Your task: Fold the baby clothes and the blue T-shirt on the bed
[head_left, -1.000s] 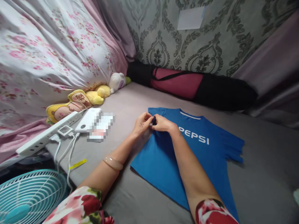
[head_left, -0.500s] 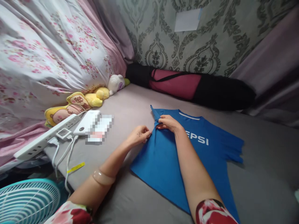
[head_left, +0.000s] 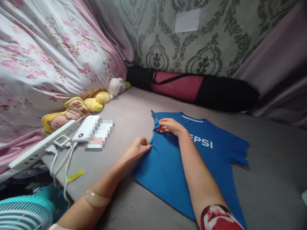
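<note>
A blue T-shirt with white lettering on its chest lies spread on the bed, its neck toward the wall. My left hand pinches the shirt's left side edge below the sleeve, thumb and fingers closed on the cloth. Higher up, by the left sleeve, my right hand has its fingers closed on a fold of the fabric. That sleeve is bunched and its tip sticks up. My right forearm covers the first part of the lettering.
A long black and pink bag lies along the wall. Plush toys line the left side. Near them are a power strip with white cables and a white power bank. A turquoise fan stands at lower left.
My left hand has slid down and left along the shirt's side edge, drawing it straighter. My right hand has stayed by the sleeve. The view has shifted slightly.
</note>
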The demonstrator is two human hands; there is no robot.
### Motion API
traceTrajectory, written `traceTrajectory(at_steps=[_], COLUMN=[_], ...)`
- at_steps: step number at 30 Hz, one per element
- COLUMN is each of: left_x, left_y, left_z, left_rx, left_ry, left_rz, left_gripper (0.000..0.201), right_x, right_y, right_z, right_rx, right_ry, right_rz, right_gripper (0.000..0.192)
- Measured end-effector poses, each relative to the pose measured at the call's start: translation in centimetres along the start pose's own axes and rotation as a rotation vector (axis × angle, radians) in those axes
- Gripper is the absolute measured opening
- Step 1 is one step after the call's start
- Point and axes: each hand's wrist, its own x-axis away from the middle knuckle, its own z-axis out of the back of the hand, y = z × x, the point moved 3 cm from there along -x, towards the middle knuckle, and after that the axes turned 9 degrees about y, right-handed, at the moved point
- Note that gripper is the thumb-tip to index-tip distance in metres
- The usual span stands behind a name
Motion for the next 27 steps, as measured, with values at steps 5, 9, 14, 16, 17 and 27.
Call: traceTrajectory(at_steps=[5,9,14,16,17,27], left_x=[0.6,0.9,1.6,1.9,2.1,2.4], left_y=[-0.1,0.1,1.1,1.5,1.5,1.8], left_z=[0.0,0.0,0.9,1.2,1.3,2.9], left_rx=[-0.061,-0.102,-0.110,-0.130,-0.147,-0.285], left_ry=[-0.008,-0.021,-0.073,-0.124,-0.152,-0.428], left_rz=[0.108,0.115,0.110,0.105,0.099,0.102], left_gripper=[0.024,0.019,0.024,0.030,0.032,0.031], right_x=[-0.1,0.1,0.1,-0.4,-0.7,-1.8], right_y=[0.2,0.3,-0.3,-0.7,-0.9,1.6], right_z=[0.3,-0.2,-0.8,-0.1,0.4,-1.5], right_rx=[0.016,0.082,0.228,0.313,0.375,1.251], right_ry=[-0.107,-0.195,-0.165,0.048,0.200,0.458], right_rz=[0.020,0.089,0.189,0.270,0.328,0.507], right_gripper=[0.020,0.025,0.030,0.031,0.034,0.061])
